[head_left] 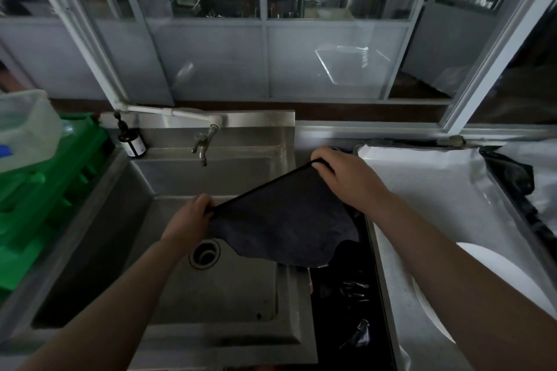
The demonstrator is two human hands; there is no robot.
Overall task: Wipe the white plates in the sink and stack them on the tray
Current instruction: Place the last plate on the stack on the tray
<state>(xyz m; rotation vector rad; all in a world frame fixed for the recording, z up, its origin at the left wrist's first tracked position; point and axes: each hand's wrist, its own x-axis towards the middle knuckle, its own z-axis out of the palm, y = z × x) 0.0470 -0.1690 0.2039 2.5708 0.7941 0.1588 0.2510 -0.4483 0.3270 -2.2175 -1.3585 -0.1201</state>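
A dark grey cloth (283, 226) hangs spread out over the right side of the steel sink (211, 289). My left hand (190, 217) pinches its left corner above the drain. My right hand (343, 178) grips its upper right corner near the sink's right rim. On the tray (422, 190) to the right, lined with white paper, lies a white plate (488, 274), partly hidden under my right forearm. No plate shows in the sink basin.
A tap (200, 144) juts out over the sink's back. A dark soap bottle (131, 141) stands at the back left corner. Green crates (45, 187) with a clear tub fill the left. A black gap (346, 295) with bags lies between sink and tray.
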